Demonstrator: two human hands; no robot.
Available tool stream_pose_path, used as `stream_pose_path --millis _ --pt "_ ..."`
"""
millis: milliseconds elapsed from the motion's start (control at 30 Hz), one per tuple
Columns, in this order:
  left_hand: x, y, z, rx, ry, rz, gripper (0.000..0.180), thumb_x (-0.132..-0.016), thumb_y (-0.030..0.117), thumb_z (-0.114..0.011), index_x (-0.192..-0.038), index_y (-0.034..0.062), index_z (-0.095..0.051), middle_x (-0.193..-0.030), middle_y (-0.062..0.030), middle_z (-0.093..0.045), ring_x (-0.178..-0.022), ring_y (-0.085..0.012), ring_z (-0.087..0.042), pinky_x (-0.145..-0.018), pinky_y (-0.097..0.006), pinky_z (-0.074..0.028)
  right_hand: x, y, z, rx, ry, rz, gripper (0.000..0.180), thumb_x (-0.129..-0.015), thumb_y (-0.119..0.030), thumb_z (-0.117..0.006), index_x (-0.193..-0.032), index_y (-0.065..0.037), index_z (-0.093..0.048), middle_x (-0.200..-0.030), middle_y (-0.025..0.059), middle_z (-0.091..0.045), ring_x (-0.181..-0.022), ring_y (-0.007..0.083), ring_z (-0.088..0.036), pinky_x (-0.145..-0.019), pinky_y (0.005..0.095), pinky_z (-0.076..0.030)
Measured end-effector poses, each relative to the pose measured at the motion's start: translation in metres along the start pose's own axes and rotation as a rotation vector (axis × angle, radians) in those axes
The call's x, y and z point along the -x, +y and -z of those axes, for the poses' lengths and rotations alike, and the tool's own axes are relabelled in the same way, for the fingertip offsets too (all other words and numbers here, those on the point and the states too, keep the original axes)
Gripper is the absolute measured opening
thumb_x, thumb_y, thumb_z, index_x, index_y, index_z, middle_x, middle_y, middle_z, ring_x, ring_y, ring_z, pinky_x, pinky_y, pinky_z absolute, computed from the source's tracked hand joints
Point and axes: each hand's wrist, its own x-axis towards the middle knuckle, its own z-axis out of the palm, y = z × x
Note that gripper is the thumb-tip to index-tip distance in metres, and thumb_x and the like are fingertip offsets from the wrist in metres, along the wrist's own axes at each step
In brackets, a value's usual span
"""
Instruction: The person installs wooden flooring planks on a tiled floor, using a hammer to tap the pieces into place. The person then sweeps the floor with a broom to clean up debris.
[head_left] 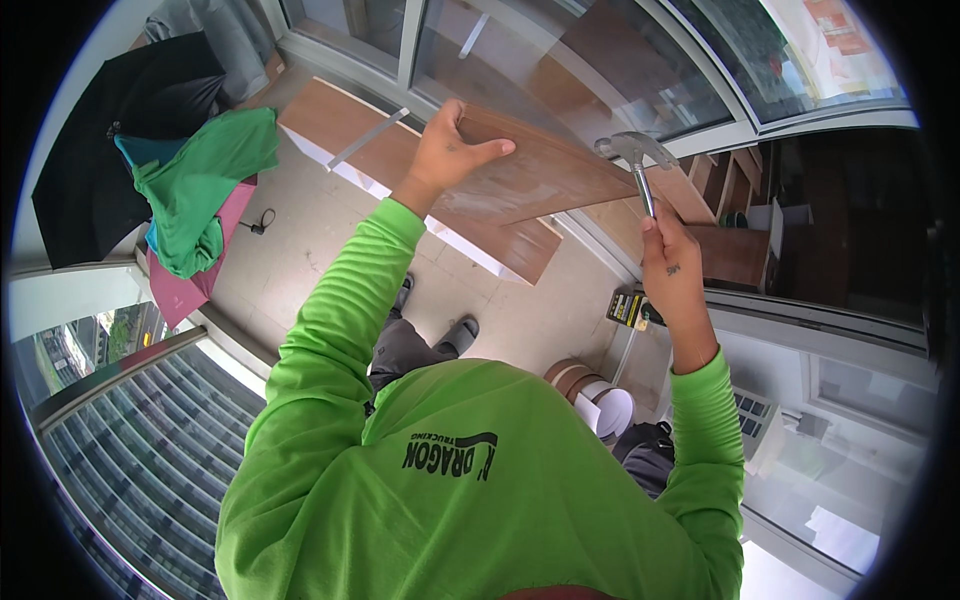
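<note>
On the floor lay a long brown board. Overlapping it in view, a brown panel ran lengthwise rightward from the nearer left hand, thumb and fingers clamping one end, toward a hammer gripped head-up in the closed right hand.

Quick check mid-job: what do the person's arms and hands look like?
Long bright-green sleeves wrinkle along both forearms. The left hand and right hand are ungloved; the right has a small dark marking on its back, the left a fainter one.
</note>
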Motion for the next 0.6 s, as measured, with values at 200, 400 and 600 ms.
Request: stream_pose_path --millis 200,400,600 --pt "-0.003 -0.006 0.000 -0.047 0.009 0.005 0.061 -0.068 0.026 -0.091 -0.108 -0.0041 -0.056 -0.102 -0.0131 -0.067 -0.096 -0.0192 -0.063 -0.087 -0.031 -0.049 -0.010 -0.009 -0.005 -0.032 -0.078 -0.004 0.023 -0.098 -0.011 -0.054 -0.118 0.001 -0.059 -0.091 0.0267 -0.061 -0.081 0.0426 -0.062 -0.073 0.0391 -0.050" --pt "-0.006 -0.007 -0.006 0.043 0.028 -0.008 0.057 -0.064 0.028 -0.093 -0.097 -0.0012 -0.057 -0.095 -0.0105 -0.064 -0.090 -0.0174 -0.060 -0.081 -0.033 -0.050 -0.021 -0.010 -0.011 0.021 -0.096 0.074 0.024 -0.098 -0.012 -0.055 -0.119 -0.002 -0.060 -0.092 0.0260 -0.061 -0.082 0.0426 -0.061 -0.074 0.0382 -0.050" --pt "-0.004 -0.002 -0.007 -0.019 -0.037 0.043 0.055 -0.069 0.024 -0.091 -0.103 -0.0018 -0.057 -0.100 -0.0108 -0.068 -0.094 -0.0156 -0.062 -0.086 -0.031 -0.050 -0.025 -0.003 -0.028 0.045 -0.032 0.205 0.024 -0.098 -0.012 -0.055 -0.117 0.001 -0.060 -0.095 0.0269 -0.062 -0.086 0.0458 -0.060 -0.077 0.0398 -0.050"
